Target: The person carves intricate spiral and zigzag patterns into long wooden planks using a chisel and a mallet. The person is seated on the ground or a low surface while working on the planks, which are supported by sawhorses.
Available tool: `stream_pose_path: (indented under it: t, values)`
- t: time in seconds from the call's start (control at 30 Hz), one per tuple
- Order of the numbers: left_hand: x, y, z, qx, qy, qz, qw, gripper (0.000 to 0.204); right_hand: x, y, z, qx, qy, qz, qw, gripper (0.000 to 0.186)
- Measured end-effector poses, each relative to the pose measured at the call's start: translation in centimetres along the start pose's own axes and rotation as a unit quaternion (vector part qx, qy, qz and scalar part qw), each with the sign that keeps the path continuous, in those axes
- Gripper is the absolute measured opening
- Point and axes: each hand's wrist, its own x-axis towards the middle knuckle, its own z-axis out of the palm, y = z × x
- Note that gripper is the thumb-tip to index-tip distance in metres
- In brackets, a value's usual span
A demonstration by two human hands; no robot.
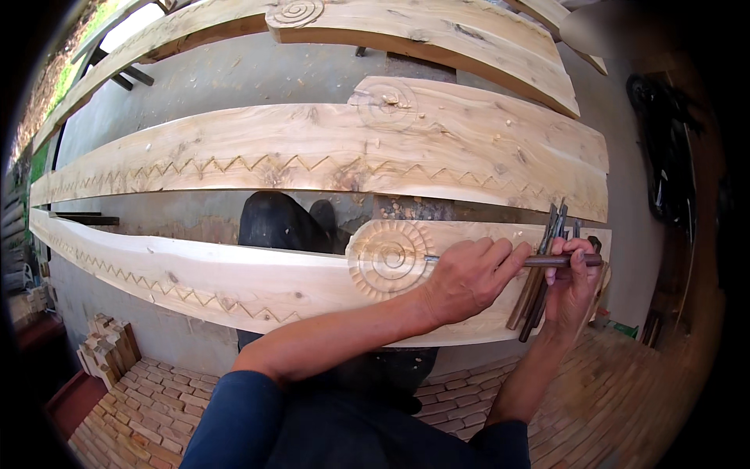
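My left hand (471, 283) is closed on a wood-handled carving chisel (564, 260), gripping it toward the metal end, whose tip rests at the right side of a carved spiral rosette (383, 256) with a scalloped rim on the near plank (180, 266). My right hand (573, 280) is closed round the back part of the same handle. Several other carving tools (531, 305) with dark handles lie across the plank's right end, beside and behind my right hand. A zigzag groove runs along the left part of this plank.
Beyond lies another plank (258, 141) with a zigzag and faint spiral, and farther planks (414, 23). A dark-clad knee (273, 223) shows in the gap. Wood blocks (109, 348) stand at lower left on brick paving (164, 406). A dark glossy object (656, 148) is at right.
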Motion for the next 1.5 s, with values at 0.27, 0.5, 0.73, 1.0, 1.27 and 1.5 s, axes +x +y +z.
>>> stream_pose_path:
  t: [0.27, 0.5, 0.73, 1.0, 1.27, 1.5]
  values:
    - [0.7, 0.0, 1.6, 0.015, -0.019, 0.018, 1.0, 0.047, 4.5, -5.5, -5.5, -0.238, -0.175, 0.132, 0.946, 0.026]
    - [1.1, -1.9, 1.8, 0.036, 0.018, -0.01, 0.999, 0.055, 9.2, -7.4, 0.8, -0.347, -0.29, 0.169, 0.876, 0.024]
    - [1.6, -2.3, 1.7, 0.022, 0.02, -0.026, 0.999, 0.054, 10.9, -7.9, 1.6, -0.357, -0.303, 0.184, 0.864, 0.027]
    - [1.8, -2.4, 1.8, 0.014, 0.017, -0.047, 0.999, 0.045, 11.3, -7.6, 1.8, -0.36, -0.298, 0.199, 0.861, 0.025]
    - [1.9, -2.6, 1.8, -0.002, 0.027, -0.063, 0.998, 0.047, 11.9, -7.8, 2.7, -0.366, -0.305, 0.205, 0.855, 0.021]
    - [2.3, -2.5, 1.9, -0.021, 0.047, -0.104, 0.993, 0.045, 14.1, -8.4, 4.1, -0.388, -0.34, 0.22, 0.828, 0.018]
